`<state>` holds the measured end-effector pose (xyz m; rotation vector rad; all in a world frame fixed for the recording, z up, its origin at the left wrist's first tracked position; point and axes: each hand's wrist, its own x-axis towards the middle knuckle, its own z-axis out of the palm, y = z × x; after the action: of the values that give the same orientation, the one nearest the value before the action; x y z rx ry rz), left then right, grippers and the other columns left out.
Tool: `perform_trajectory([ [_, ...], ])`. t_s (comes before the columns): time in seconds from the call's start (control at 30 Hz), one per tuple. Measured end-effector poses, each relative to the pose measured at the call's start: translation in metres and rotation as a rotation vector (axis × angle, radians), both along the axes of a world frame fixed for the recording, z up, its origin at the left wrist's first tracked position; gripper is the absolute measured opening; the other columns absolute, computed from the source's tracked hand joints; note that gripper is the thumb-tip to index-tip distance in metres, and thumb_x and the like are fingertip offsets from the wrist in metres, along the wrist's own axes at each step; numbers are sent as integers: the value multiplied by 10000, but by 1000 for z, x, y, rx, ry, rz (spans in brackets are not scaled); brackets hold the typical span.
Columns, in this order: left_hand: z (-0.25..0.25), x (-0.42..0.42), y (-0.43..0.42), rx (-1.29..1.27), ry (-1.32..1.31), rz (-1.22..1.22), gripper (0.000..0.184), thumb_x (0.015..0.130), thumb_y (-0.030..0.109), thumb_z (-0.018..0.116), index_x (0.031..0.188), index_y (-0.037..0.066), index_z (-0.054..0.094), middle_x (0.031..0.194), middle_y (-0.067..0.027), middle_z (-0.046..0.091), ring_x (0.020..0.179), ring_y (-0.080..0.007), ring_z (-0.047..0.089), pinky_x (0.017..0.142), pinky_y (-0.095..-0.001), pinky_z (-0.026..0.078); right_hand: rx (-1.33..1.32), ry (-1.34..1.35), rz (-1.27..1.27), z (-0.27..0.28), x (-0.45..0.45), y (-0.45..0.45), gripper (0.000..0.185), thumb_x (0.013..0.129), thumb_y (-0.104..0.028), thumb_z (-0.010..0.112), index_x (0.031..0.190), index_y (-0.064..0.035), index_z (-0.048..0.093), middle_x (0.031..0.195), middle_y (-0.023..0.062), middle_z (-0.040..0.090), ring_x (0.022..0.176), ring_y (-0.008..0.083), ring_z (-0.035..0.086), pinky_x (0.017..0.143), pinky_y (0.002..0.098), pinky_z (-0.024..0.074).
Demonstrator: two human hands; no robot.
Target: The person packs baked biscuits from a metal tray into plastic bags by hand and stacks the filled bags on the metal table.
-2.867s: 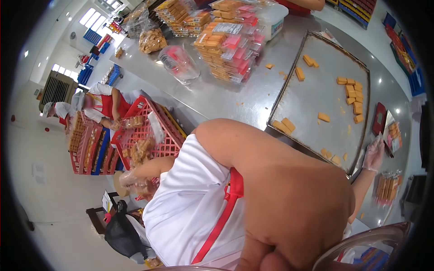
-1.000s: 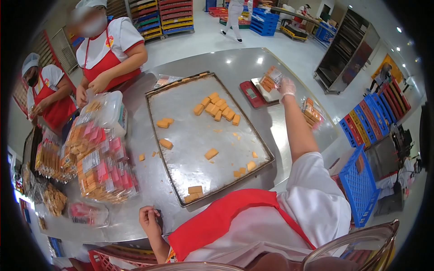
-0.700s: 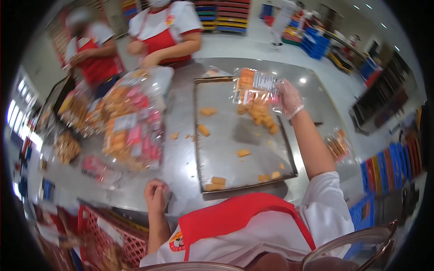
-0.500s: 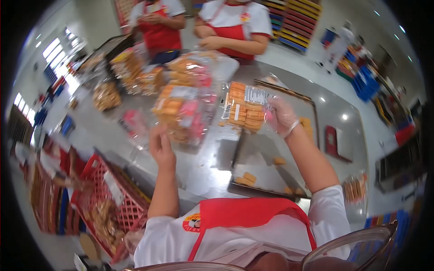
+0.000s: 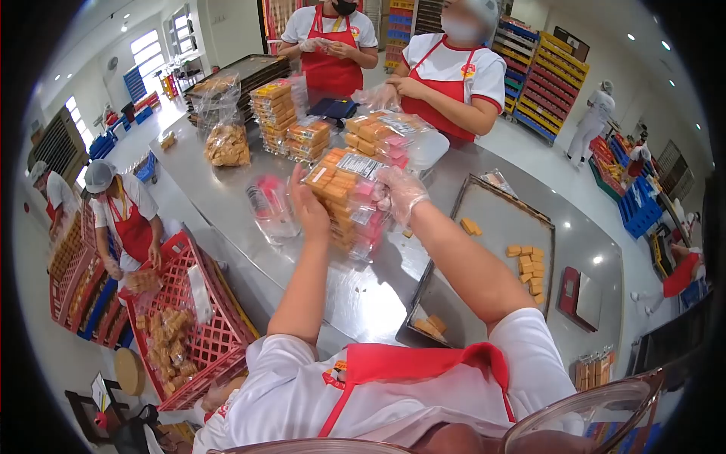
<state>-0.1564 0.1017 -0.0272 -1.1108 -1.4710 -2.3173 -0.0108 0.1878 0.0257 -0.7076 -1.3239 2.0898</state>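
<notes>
A stack of clear packs of orange-brown biscuits with pink ends stands on the steel table in front of me. My left hand, bare, lies with straight fingers along the left side of the stack. My right hand, in a clear plastic glove, pinches the pink right end of the top pack, which lies on the stack. Behind it is another pile of biscuit packs. Left of the stack lies a bundle of clear and pink plastic wrappers.
Loose biscuits lie on a dark-rimmed baking tray at right, beside a red scale. Further back are stacked packs and a bag of biscuits. A red crate stands at left. Two co-workers stand across the table.
My right hand has carried a biscuit pack leftward from above the tray onto the stack. My left hand has moved up and right to the stack's side. The view has shifted.
</notes>
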Motion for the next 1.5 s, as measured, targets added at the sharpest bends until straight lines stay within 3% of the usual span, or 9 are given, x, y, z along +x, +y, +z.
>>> perform_trajectory([
  [0.17,4,-6,15,-94,318,288,297,867,287,440,849,10,544,1046,-165,462,958,-265,459,865,-356,335,-70,-56,-79,11,15,-11,107,836,-207,512,861,-113,469,723,9,506,499,94,414,412,219,314],
  [0.3,10,-5,10,-229,150,113,203,840,187,471,889,-2,525,1046,-162,487,998,-275,452,889,-360,329,210,-154,37,13,65,-23,200,818,-248,552,951,-120,474,739,3,516,510,78,426,434,210,343],
  [0.5,4,14,-23,56,377,243,368,898,316,373,1046,-20,398,1160,-145,374,1089,-267,384,932,-371,309,481,-343,-331,20,213,-17,192,800,-208,577,945,-110,498,721,-22,516,610,64,485,481,202,407],
  [0.63,-67,-1,-60,85,279,-448,446,906,390,319,807,-11,486,862,-124,504,784,-215,493,721,-314,406,981,-904,-744,-8,338,6,194,766,-250,574,878,-95,544,765,53,575,673,178,540,625,300,435],
  [0.77,-84,16,-77,-151,305,-467,432,905,321,330,647,2,467,682,-106,504,640,-205,484,606,-291,393,785,-1260,-712,-3,385,-37,168,772,-215,553,865,-78,580,821,98,596,764,225,567,694,324,436],
  [0.87,-96,20,-77,-305,379,-378,382,891,250,355,618,3,454,648,-98,496,625,-197,478,589,-283,384,830,-1249,-591,-18,398,-60,70,768,-83,542,829,-50,553,658,24,496,620,115,457,575,235,396],
  [0.97,-89,29,-77,-386,352,-374,357,879,214,372,609,-3,457,633,-88,493,622,-192,476,594,-277,379,898,-1322,-429,-35,402,-75,132,759,-119,534,874,-68,574,849,115,594,804,266,568,714,337,443],
  [1.2,-96,22,-74,-469,344,-409,359,881,215,378,615,-6,475,640,-85,497,631,-184,477,600,-273,375,1313,-1255,-312,-53,377,-89,115,729,-104,550,842,-88,563,811,99,559,789,300,537,683,379,438],
  [1.5,-98,19,-67,-523,290,-435,365,884,231,372,623,0,476,640,-78,490,627,-175,467,610,-271,372,996,-1198,-337,-30,358,-99,117,761,-142,532,849,-70,564,827,116,549,814,304,529,692,381,431],
])
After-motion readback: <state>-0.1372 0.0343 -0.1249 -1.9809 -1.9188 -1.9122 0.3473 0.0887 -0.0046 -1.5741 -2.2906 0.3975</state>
